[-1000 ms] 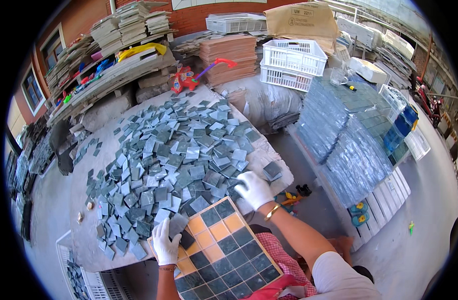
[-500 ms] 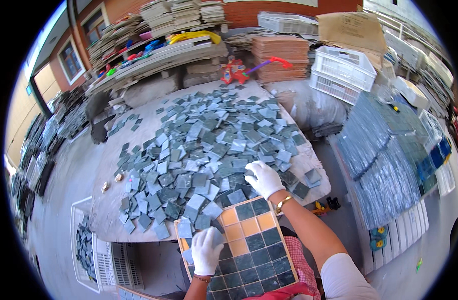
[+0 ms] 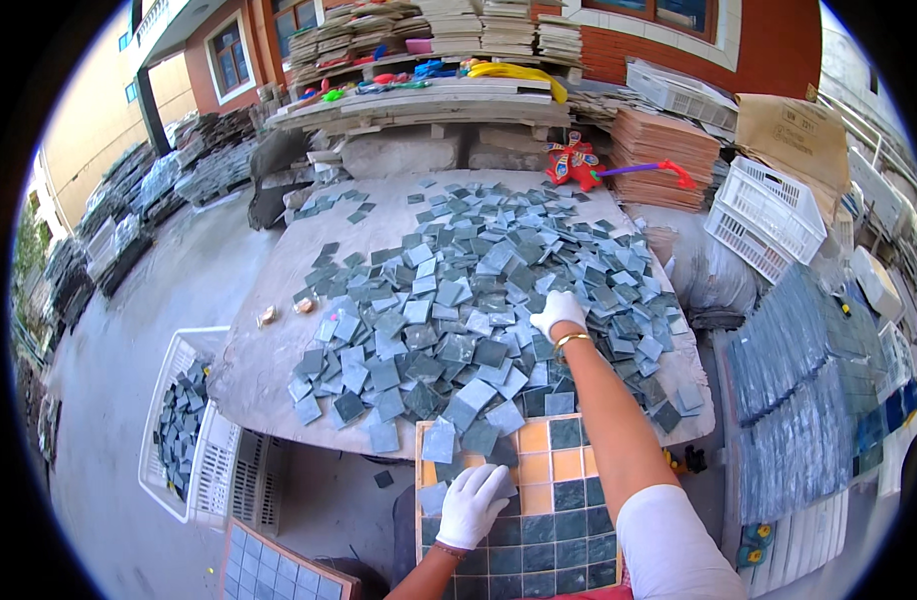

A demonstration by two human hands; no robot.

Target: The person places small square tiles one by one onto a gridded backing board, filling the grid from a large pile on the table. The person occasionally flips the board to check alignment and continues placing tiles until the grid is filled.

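Note:
My left hand (image 3: 471, 507), in a white glove, is over a wooden-framed grid tray (image 3: 420, 520), its fingers closed on a small grey stone tile (image 3: 506, 486). Dark green square tiles (image 3: 539, 528) fill the tray's near rows. Bare tan squares (image 3: 535, 468) show in its far rows, and a few loose tiles (image 3: 440, 440) lie across the far left corner. My right hand (image 3: 559, 312), also gloved, reaches into a wide heap of loose square stone tiles (image 3: 449, 290) beyond the tray. Its fingers are drawn together among the tiles; whatever they grip is hidden.
The heap lies on a pale worktable (image 3: 264, 375). A white crate of tiles (image 3: 214, 440) stands at the left, near another tile-filled tray (image 3: 279, 570). Plastic-wrapped stacks (image 3: 794, 400) and white crates (image 3: 769, 215) line the right. A red toy (image 3: 576, 165) sits at the table's far edge.
My right hand has moved from just beyond the tray farther out into the heap, its arm extended. My left hand stays over the tray with its tile. The view has shifted left.

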